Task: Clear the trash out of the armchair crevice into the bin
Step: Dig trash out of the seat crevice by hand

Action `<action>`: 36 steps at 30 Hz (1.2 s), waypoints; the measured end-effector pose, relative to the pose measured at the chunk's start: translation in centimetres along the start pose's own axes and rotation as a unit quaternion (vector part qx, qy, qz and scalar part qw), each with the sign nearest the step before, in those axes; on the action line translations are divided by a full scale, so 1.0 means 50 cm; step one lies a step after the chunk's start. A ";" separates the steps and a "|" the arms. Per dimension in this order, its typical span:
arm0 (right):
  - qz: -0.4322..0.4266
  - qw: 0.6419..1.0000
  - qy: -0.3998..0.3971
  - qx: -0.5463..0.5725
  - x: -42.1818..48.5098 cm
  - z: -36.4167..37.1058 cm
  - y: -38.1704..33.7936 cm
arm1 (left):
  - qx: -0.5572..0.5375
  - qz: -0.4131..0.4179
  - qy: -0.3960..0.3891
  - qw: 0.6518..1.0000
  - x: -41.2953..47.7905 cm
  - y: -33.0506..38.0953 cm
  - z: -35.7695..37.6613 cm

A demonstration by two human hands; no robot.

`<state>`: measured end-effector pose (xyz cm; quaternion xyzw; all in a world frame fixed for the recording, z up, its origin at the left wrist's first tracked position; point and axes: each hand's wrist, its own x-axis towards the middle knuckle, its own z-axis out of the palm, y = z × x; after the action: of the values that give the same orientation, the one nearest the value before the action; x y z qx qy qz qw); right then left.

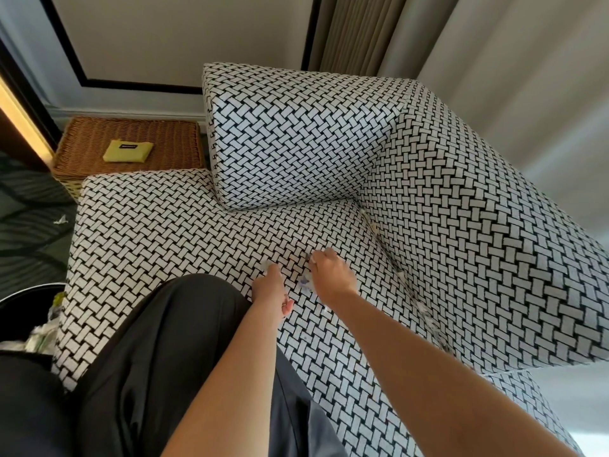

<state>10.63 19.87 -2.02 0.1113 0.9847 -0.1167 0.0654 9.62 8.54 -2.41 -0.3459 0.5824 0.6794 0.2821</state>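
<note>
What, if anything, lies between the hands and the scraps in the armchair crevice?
Nothing visible. Only bare patterned seat separates the right hand from the scraps wedged in the crevice beside the armrest. The left hand sits further left.

Knee [184, 301] between armchair crevice [395, 268] and bin [33, 289]

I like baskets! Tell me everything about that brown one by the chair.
The basket is brown woven wicker, boxy, with a flat top. It stands upright in the corner by the wall, close beside the patterned armchair. A small yellow packet lies flat on its top.
</note>
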 end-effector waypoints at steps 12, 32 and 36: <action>-0.095 0.988 0.113 -0.035 -0.070 0.074 0.022 | -0.044 -0.014 -0.029 0.999 -0.019 -0.006 -0.004; -0.243 0.927 0.172 0.227 -0.054 -0.043 -0.334 | -0.173 0.094 -0.271 0.942 -0.162 0.169 -0.253; -0.363 0.916 0.119 0.124 -0.049 -0.045 -0.416 | -0.098 0.192 -0.242 0.946 -0.156 0.179 -0.344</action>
<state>7.89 0.19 5.01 -0.2340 0.9354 -0.2397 -0.1131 9.71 -9.72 7.77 -0.0783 0.4823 0.8378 0.2435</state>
